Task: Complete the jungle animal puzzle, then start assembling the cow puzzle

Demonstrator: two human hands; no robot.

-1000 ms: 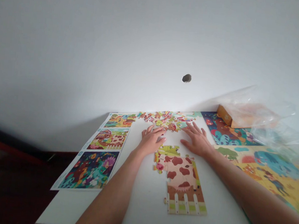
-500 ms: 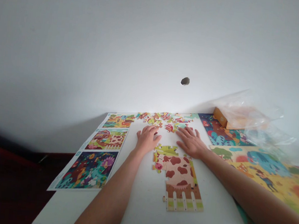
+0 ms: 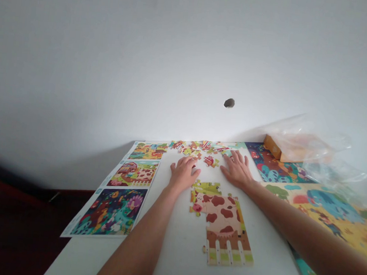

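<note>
A partly joined cow puzzle (image 3: 224,217) lies on the white table, with a white fence along its near edge and green pieces at its top. Loose puzzle pieces (image 3: 205,145) are spread near the wall. Beyond the puzzle's upper left, my left hand (image 3: 183,171) rests with its fingers apart, close to a brownish piece near its fingertips. My right hand (image 3: 238,169) is spread palm down at the upper right, its fingertips over pieces at the back. Between the hands sits a red and green piece (image 3: 209,160).
Three printed pictures on a sheet (image 3: 103,190) lie at the left. On the right are a finished elephant puzzle (image 3: 330,206), a dark puzzle (image 3: 264,161), an orange box (image 3: 292,152) and clear plastic bags (image 3: 325,148). A wall with a hole stands behind.
My right hand has moved a little forward and to the right, over the back pieces. My left hand stays near its place. The whole view has shifted slightly.
</note>
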